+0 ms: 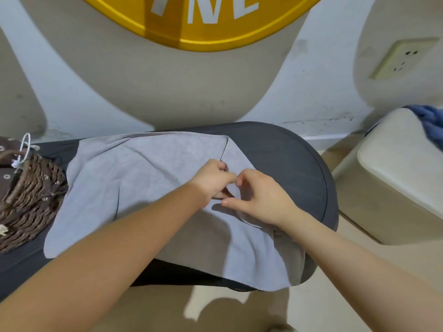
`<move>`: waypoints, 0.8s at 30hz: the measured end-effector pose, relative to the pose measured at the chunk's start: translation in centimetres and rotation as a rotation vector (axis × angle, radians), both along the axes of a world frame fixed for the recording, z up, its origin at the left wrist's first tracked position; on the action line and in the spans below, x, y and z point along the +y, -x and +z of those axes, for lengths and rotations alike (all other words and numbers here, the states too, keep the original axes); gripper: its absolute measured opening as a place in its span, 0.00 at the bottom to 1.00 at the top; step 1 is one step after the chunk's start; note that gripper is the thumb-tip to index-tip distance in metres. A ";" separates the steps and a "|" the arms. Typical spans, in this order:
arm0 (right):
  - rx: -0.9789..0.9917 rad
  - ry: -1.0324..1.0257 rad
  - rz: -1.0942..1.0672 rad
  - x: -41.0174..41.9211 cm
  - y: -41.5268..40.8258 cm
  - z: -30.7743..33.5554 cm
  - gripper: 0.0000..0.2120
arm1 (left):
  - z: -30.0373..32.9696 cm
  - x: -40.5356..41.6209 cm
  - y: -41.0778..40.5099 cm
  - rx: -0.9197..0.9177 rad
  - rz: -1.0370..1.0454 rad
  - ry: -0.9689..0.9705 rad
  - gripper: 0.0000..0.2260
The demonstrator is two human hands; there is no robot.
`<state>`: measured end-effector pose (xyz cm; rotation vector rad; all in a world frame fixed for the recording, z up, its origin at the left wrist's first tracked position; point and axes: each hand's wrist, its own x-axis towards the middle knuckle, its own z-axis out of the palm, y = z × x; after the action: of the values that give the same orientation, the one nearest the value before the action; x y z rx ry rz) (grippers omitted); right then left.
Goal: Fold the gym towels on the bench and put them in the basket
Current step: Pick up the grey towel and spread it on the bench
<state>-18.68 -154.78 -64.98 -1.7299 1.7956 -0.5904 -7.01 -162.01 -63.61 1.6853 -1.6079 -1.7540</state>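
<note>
Both forearms reach in from the bottom edge and meet over the middle of the grey towel. Left hand has its fingers curled, pinching a folded edge of the cloth. Right hand sits just beside it, fingertips nearly touching the left, fingers and thumb curled round a raised fold of the same towel, with a thin ring showing on one finger. That towel is spread across the dark bench, rumpled, its near right corner hanging off the front edge and a far corner turned over near the hands. At the left end of the bench stands the brown wicker basket, lined in flowered cloth, the towel's left edge just beside it. Off to the right, on a cream padded seat, lies a blue cloth, well apart from the hands. A yellow sign hangs on the wall behind.
</note>
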 end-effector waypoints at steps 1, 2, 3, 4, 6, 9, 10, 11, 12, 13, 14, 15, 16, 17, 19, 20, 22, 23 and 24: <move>0.006 0.020 -0.030 0.2 0.4 0.5 0.25 | 0.7 -0.3 0.6 0.110 0.064 -0.069 0.07; 0.031 0.045 -0.066 0.4 0.9 0.8 0.24 | 1.0 -0.8 1.3 0.212 0.100 -0.116 0.06; 0.054 0.074 -0.103 0.5 1.5 1.0 0.21 | 1.3 -1.2 2.1 0.307 0.118 -0.153 0.06; 0.059 0.108 -0.146 0.4 2.3 1.1 0.16 | 1.4 -1.6 2.9 0.387 0.124 -0.188 0.05; 0.002 0.162 -0.273 -0.1 4.4 1.3 0.06 | 1.4 -2.0 4.6 0.450 0.101 -0.214 0.03; -0.172 0.138 -0.495 -1.9 8.1 1.3 0.04 | 0.8 -2.0 7.2 0.356 0.043 -0.104 0.06; -0.247 0.097 -0.556 -2.5 9.3 1.0 0.04 | 0.4 -2.1 7.8 0.297 0.025 -0.008 0.07; -0.318 0.061 -0.594 -3.2 10.3 0.7 0.04 | 0.1 -2.1 8.1 0.223 -0.005 0.121 0.08; -0.363 0.033 -0.609 -3.9 11.3 0.4 0.04 | -0.3 -2.1 8.1 0.140 -0.047 0.265 0.09; -0.376 0.012 -0.611 -4.6 12.2 0.0 0.04 | -0.7 -2.1 8.1 0.068 -0.099 0.391 0.09; -0.369 -0.004 -0.618 -5.3 13.0 -0.4 0.05 | -1.0 -2.1 7.9 0.013 -0.147 0.488 0.09; -0.369 -0.010 -0.630 -6.1 13.8 -0.7 0.07 | -1.4 -2.1 7.7 -0.025 -0.192 0.559 0.10; -0.376 -0.017 -0.648 -6.8 14.6 -1.0 0.09 | -1.8 -2.2 7.4 -0.050 -0.246 0.625 0.11; -0.397 -0.018 -0.669 -7.5 15.3 -1.3 0.09 | -2.2 -2.2 7.2 -0.077 -0.313 0.692 0.12; -0.363 -0.059 -0.683 -8.5 16.1 -1.7 0.05 | -3.2 -2.2 6.7 -0.209 -0.477 0.787 0.19; -0.294 -0.107 -0.674 -8.7 16.2 -1.9 0.11 | -3.8 -2.1 6.5 -0.313 -0.549 0.813 0.22; -0.185 -0.169 -0.658 -8.1 15.8 -2.1 0.23 | -4.8 -1.7 6.0 -0.508 -0.665 0.828 0.26; -0.153 -0.158 -0.644 -7.5 15.3 -2.1 0.26 | -5.1 -1.3 5.9 -0.566 -0.711 0.832 0.28; -0.109 -0.150 -0.619 -6.6 14.8 -2.1 0.28 | -5.3 -0.8 5.7 -0.595 -0.740 0.835 0.32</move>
<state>-33.49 -161.41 -67.08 -1.0052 2.2298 -0.7521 -12.75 -162.86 -68.95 1.2809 -2.9264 -0.4779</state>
